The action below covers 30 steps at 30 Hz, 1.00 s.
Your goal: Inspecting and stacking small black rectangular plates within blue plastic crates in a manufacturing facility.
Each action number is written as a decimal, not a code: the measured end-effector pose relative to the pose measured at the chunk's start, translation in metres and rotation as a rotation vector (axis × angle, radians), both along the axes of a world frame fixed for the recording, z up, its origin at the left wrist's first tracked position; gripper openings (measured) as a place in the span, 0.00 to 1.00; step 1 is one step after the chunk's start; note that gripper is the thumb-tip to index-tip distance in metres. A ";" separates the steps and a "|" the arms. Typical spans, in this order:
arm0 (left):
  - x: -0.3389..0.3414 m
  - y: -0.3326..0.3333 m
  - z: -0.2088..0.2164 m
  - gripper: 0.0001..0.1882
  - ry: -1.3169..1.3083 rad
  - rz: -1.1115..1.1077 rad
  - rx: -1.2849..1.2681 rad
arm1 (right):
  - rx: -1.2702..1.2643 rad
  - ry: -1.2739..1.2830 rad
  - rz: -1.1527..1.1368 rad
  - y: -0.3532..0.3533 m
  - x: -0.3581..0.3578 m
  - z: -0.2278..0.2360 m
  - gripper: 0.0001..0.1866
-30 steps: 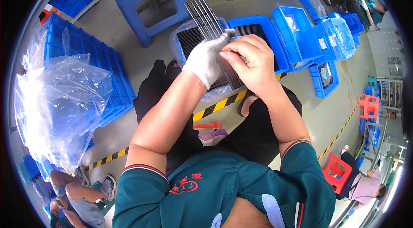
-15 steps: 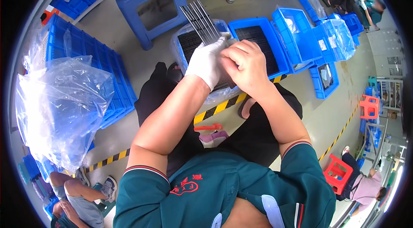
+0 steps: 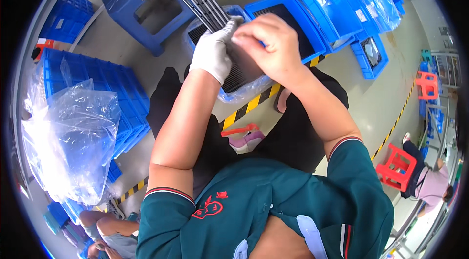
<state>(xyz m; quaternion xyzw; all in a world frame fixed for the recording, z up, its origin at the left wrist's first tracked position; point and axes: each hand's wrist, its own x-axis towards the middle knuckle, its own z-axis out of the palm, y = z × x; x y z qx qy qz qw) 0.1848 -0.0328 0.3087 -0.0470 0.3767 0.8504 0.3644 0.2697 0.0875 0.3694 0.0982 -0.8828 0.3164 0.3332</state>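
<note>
My gloved left hand [image 3: 211, 53] closes around a fanned stack of thin dark flat strips [image 3: 205, 6], held above the bag-lined blue bin [image 3: 229, 94]. My bare right hand [image 3: 266, 44] pinches the stack's near end. The strips look light, stiff and slippery; I would grip them by the edges.

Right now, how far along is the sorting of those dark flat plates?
Done: hard to judge; one blue tray already holds a dark layer. In hand: the gloved left hand grips a fanned stack of dark plates, and the bare right hand works at them. Left: the bag-lined bin underneath looks full of upright plates.
</note>
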 end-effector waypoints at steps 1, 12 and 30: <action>0.004 0.002 0.008 0.09 -0.053 0.008 -0.057 | -0.012 0.032 -0.020 0.004 0.003 0.009 0.05; 0.004 0.026 -0.050 0.05 -0.174 -0.274 -0.308 | -0.703 -0.005 -0.379 0.088 0.121 0.018 0.04; -0.122 0.332 -0.273 0.08 0.522 -0.897 -1.245 | -0.635 -0.150 -0.390 0.134 0.214 -0.030 0.13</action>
